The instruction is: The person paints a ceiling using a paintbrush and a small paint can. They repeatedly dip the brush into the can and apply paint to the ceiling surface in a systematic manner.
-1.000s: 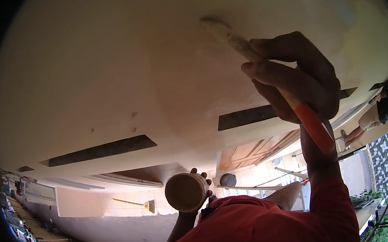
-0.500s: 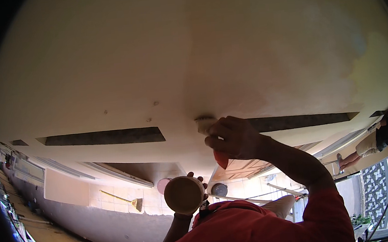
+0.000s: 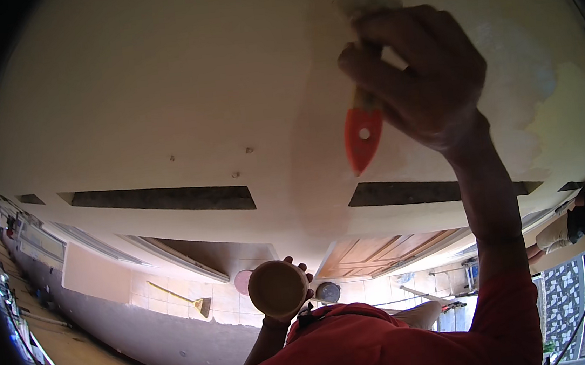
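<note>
One brush (image 3: 363,130) up high, right of centre, red handle tip pointing down, and the right hand (image 3: 430,78) has it pinched between thumb and fingers, the bristles over the pale surface (image 3: 157,97), too blurred to tell whether they touch! Down below, the left hand (image 3: 306,277) has a tub (image 3: 253,290), open mouth in view, fingers curled round its right side, tips slightly apart. Farther out, dark slots (image 3: 167,199) cut the surface, a broom (image 3: 202,306) lies left of the tub, a wooden door (image 3: 387,252) shows to its right, and another person (image 3: 579,219) is at the far right.
</note>
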`<state>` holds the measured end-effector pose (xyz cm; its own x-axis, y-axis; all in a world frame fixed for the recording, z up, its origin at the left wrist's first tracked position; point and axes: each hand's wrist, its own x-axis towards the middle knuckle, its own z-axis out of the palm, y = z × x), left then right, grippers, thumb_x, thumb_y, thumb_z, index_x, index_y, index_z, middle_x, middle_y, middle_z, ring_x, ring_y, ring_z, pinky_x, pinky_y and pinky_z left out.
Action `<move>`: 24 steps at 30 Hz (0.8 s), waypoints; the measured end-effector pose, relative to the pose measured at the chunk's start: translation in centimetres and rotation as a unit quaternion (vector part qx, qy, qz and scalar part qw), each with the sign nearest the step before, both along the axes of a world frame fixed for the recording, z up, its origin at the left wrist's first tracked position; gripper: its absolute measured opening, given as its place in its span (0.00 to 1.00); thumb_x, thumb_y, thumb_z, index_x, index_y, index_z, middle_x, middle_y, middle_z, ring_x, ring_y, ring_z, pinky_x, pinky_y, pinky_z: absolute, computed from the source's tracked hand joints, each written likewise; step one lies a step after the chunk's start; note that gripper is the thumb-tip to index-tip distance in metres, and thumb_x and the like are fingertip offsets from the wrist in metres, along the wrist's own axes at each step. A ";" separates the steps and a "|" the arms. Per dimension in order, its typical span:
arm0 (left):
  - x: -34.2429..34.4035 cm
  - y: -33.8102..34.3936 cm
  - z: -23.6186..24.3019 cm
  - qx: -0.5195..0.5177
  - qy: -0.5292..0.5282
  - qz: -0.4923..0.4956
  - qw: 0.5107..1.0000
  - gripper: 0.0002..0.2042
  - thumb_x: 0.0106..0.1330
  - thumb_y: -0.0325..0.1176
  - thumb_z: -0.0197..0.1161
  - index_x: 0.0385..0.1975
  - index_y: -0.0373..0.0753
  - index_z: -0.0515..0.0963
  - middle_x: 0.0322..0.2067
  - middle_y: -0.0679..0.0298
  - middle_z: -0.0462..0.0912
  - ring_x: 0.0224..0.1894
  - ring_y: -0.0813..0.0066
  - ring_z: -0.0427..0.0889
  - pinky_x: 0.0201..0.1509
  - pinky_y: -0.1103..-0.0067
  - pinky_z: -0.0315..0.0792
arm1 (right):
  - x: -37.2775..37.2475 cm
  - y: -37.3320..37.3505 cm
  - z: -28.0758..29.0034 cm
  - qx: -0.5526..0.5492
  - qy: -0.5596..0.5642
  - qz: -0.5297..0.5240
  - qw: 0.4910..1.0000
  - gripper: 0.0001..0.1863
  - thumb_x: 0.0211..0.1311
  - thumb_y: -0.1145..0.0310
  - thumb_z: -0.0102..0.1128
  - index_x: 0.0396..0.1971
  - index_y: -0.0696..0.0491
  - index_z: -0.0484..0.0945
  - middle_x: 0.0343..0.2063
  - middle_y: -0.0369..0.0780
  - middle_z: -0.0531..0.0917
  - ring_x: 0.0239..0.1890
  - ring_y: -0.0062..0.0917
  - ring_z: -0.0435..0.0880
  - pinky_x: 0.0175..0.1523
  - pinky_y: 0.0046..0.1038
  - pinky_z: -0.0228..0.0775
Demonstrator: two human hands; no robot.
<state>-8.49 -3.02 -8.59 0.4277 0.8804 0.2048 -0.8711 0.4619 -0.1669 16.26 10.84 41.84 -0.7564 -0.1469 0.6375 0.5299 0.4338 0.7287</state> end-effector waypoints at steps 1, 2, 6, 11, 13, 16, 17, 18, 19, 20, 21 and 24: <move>-0.1 -0.1 -0.3 -0.005 0.007 0.002 1.000 0.45 0.76 0.67 0.62 0.83 0.42 0.59 0.74 0.42 0.71 0.76 0.36 0.72 0.71 0.37 0.76 | -1.5 1.0 -3.7 0.007 -0.020 -0.034 0.999 0.09 0.66 0.58 0.70 0.32 0.47 0.87 0.44 0.37 0.89 0.46 0.28 0.91 0.44 0.30 0.84; -0.1 -0.1 -0.3 -0.006 0.010 0.004 1.000 0.45 0.76 0.66 0.63 0.83 0.43 0.59 0.74 0.42 0.71 0.75 0.36 0.72 0.71 0.37 0.76 | -2.5 1.3 -8.1 -0.005 -0.034 -0.056 0.998 0.06 0.59 0.61 0.71 0.29 0.45 0.84 0.44 0.36 0.88 0.51 0.27 0.89 0.46 0.30 0.83; 0.4 0.1 1.6 -0.009 0.014 -0.007 1.000 0.41 0.76 0.62 0.65 0.81 0.44 0.63 0.72 0.44 0.72 0.72 0.39 0.72 0.67 0.38 0.77 | -1.2 -2.4 -21.8 -0.243 -0.132 0.024 0.961 0.08 0.58 0.64 0.73 0.35 0.46 0.84 0.46 0.36 0.87 0.49 0.29 0.88 0.50 0.32 0.84; 0.1 0.2 3.7 -0.030 0.057 -0.033 0.997 0.42 0.75 0.61 0.67 0.81 0.44 0.62 0.71 0.43 0.71 0.71 0.39 0.73 0.66 0.41 0.80 | 4.0 -6.7 -32.7 -0.521 0.176 0.077 0.832 0.15 0.53 0.69 0.83 0.41 0.47 0.89 0.40 0.37 0.87 0.40 0.31 0.89 0.41 0.33 0.86; -0.3 -0.3 2.9 -0.029 0.037 -0.031 0.998 0.43 0.75 0.62 0.67 0.81 0.43 0.61 0.73 0.41 0.69 0.75 0.34 0.69 0.68 0.35 0.78 | 4.8 -8.8 -34.9 -0.547 0.319 0.024 0.774 0.14 0.55 0.69 0.86 0.41 0.47 0.91 0.38 0.37 0.87 0.40 0.32 0.89 0.40 0.34 0.85; 0.6 0.4 3.3 -0.045 0.076 -0.070 0.994 0.41 0.74 0.60 0.68 0.79 0.43 0.63 0.72 0.42 0.69 0.74 0.37 0.70 0.66 0.38 0.80 | 8.2 -11.8 -39.1 -0.569 0.416 -0.129 0.697 0.15 0.57 0.66 0.87 0.43 0.49 0.92 0.35 0.40 0.87 0.34 0.34 0.90 0.37 0.34 0.85; 1.1 0.8 4.0 -0.049 0.090 -0.096 0.990 0.41 0.74 0.59 0.69 0.79 0.43 0.63 0.72 0.43 0.69 0.74 0.38 0.70 0.64 0.40 0.81 | 9.0 -13.0 -40.6 -0.579 0.450 -0.174 0.657 0.15 0.58 0.65 0.86 0.44 0.50 0.92 0.35 0.40 0.87 0.34 0.35 0.90 0.37 0.34 0.85; 1.7 1.3 4.6 -0.052 0.102 -0.118 0.986 0.40 0.75 0.58 0.70 0.78 0.43 0.63 0.72 0.43 0.69 0.74 0.39 0.70 0.63 0.41 0.82 | 10.1 -13.9 -42.2 -0.572 0.474 -0.187 0.643 0.14 0.61 0.63 0.84 0.43 0.52 0.91 0.37 0.41 0.88 0.34 0.38 0.91 0.38 0.37 0.85; 2.6 1.7 4.8 -0.051 0.105 -0.141 0.983 0.40 0.74 0.57 0.70 0.78 0.43 0.64 0.72 0.43 0.69 0.73 0.39 0.70 0.63 0.42 0.83 | 11.0 -15.0 -43.8 -0.569 0.511 -0.202 0.612 0.13 0.66 0.58 0.78 0.43 0.50 0.91 0.38 0.40 0.88 0.34 0.38 0.91 0.41 0.39 0.85; 3.1 2.0 5.2 -0.051 0.109 -0.158 0.980 0.40 0.74 0.56 0.71 0.78 0.43 0.64 0.73 0.43 0.68 0.73 0.39 0.70 0.62 0.43 0.83 | 11.3 -15.8 -44.0 -0.584 0.554 -0.241 0.542 0.13 0.67 0.58 0.77 0.42 0.52 0.90 0.37 0.41 0.88 0.35 0.39 0.91 0.42 0.39 0.84; 3.9 2.4 5.4 -0.050 0.110 -0.180 0.976 0.39 0.74 0.55 0.71 0.79 0.43 0.64 0.73 0.42 0.68 0.73 0.39 0.70 0.62 0.44 0.83 | 11.9 -16.5 -43.9 -0.591 0.593 -0.281 0.470 0.14 0.68 0.58 0.76 0.41 0.53 0.89 0.37 0.42 0.89 0.35 0.40 0.91 0.43 0.39 0.83; 6.8 3.7 6.1 -0.050 0.078 -0.255 0.962 0.42 0.74 0.54 0.72 0.82 0.44 0.63 0.78 0.39 0.62 0.74 0.37 0.70 0.65 0.41 0.80 | 13.3 -18.8 -45.3 -0.578 0.727 -0.200 0.312 0.16 0.72 0.57 0.72 0.43 0.57 0.88 0.38 0.46 0.87 0.38 0.41 0.90 0.44 0.39 0.81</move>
<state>-1.71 0.69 -2.53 0.8287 0.5589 0.0277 -0.5526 0.8251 -0.1176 29.54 -7.93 -3.43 0.6452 0.7377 -0.1988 0.1153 -0.3512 -0.9292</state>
